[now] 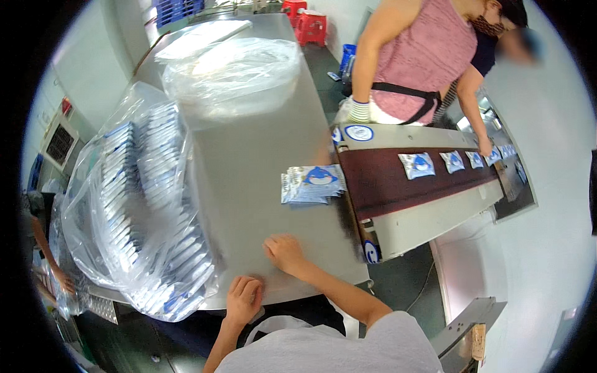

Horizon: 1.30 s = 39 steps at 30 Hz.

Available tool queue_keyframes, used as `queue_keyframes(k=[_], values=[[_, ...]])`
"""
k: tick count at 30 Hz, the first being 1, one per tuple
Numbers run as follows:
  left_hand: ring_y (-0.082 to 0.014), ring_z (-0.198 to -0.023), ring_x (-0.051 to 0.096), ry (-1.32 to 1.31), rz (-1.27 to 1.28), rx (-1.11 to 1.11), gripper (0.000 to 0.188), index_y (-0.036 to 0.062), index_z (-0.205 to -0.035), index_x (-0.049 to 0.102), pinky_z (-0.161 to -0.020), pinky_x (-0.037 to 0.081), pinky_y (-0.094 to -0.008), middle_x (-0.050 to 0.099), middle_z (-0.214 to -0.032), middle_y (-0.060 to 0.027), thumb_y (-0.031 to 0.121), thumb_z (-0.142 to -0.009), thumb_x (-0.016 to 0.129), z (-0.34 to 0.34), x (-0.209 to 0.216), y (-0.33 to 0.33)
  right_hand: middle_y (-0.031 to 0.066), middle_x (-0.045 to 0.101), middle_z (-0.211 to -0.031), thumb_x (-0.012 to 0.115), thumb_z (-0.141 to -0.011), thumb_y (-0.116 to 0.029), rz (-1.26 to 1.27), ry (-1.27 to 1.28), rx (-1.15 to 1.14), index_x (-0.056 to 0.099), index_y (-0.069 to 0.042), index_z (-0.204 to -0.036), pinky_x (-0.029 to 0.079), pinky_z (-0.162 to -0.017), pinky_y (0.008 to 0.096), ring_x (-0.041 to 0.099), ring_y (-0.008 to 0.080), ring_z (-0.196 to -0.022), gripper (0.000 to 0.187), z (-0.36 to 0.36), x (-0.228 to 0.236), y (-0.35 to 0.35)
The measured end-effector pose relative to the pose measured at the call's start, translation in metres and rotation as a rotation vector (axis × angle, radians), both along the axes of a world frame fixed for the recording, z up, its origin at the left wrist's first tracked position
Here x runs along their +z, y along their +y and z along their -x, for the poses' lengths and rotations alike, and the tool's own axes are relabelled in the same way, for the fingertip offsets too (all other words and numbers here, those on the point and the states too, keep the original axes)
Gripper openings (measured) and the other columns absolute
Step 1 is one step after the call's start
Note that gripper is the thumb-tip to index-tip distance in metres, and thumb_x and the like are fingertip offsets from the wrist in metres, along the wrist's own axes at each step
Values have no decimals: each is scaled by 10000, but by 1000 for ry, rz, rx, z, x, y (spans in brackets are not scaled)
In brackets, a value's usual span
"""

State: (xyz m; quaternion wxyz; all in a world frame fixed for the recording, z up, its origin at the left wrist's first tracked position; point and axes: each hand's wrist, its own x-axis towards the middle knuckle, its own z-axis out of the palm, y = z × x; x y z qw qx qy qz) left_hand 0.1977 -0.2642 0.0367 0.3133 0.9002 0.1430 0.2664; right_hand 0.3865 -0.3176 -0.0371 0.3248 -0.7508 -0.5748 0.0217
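Packet pile (314, 184), mostly hidden underneath

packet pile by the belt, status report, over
Left hand and right hand curled, neither holding packets. Packet pile on table by belt. Filled bag off left, not blocking.

Left of our left fingers (239, 285), we have a bag (84, 248) lying on the table (249, 193), with packets (117, 186) in two rows inside it. Ahead of our right fingers (269, 246), a stack of packets (321, 178) lies beside the conveyor (376, 183). Farther right of them, packets sit on its belt, and a co-worker (423, 59) stands behind it. Far ahead of both, plastic bags (239, 68) lie on the table, with stools (311, 28) beyond.
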Motion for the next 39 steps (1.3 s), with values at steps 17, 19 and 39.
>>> queue_keyframes(k=[17, 19, 39], values=[[-320, -703, 579, 360, 31, 83, 130, 40, -812, 590, -613, 472, -392, 586, -767, -113, -20, -707, 638, 59, -25, -36, 96, 637, -991, 599, -822, -126, 492, 4, 159, 603, -17, -1009, 481, -776, 321, 607, 187, -895, 216, -363, 187, -24], [-312, -691, 579, 331, 47, 110, 136, 39, -821, 595, -603, 472, -384, 586, -762, -108, -18, -706, 641, 52, -5, -38, 99, 623, -1081, 647, -778, -135, 667, 97, 206, 576, -32, -1123, 483, -822, 315, 598, 195, -955, 367, -371, 186, -16], [-374, -1116, 493, 231, -521, 530, 203, -18, -993, 559, -941, 391, -454, 513, -1177, -212, 89, -822, 537, 60, 192, 53, 247, 559, -1081, 841, -442, -496, 748, -242, 324, 365, 103, -1250, 433, -887, 419, 554, 412, -997, 1112, -144, 118, 13]])
